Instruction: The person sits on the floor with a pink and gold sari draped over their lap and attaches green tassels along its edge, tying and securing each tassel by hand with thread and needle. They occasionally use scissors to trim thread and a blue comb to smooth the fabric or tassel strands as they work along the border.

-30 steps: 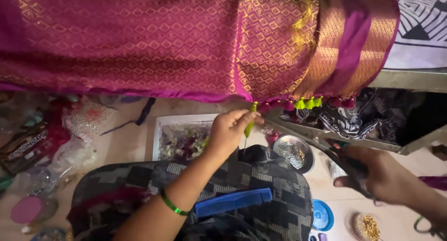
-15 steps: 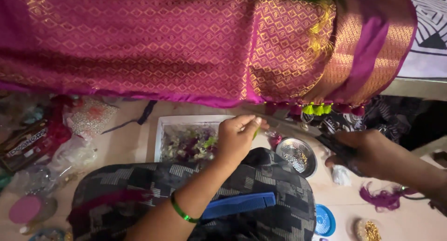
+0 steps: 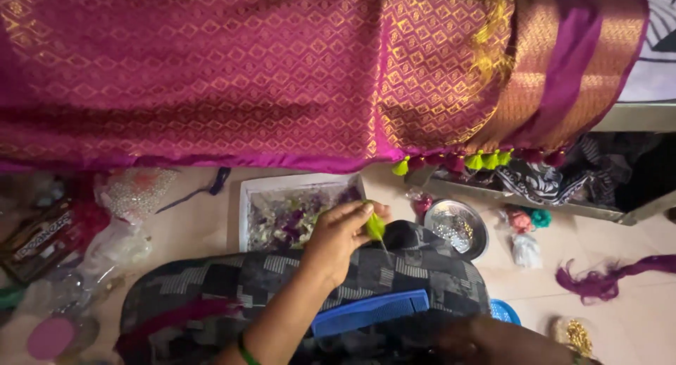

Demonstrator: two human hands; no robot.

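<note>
We pinch a small green tassel (image 3: 375, 226) between the fingertips of our left hand (image 3: 343, 232), just above our lap, near the white tray of thread bits (image 3: 299, 213). Our right hand (image 3: 493, 340) rests low at the near right edge, too dark to tell how its fingers sit. A blue comb (image 3: 370, 312) lies on our lap. The pink and gold sari (image 3: 246, 76) hangs far above, with tassels along its edge. We should hold the tassel gently, so its threads stay neat.

Soft even indoor light, dim lower edge, slight blur
</note>
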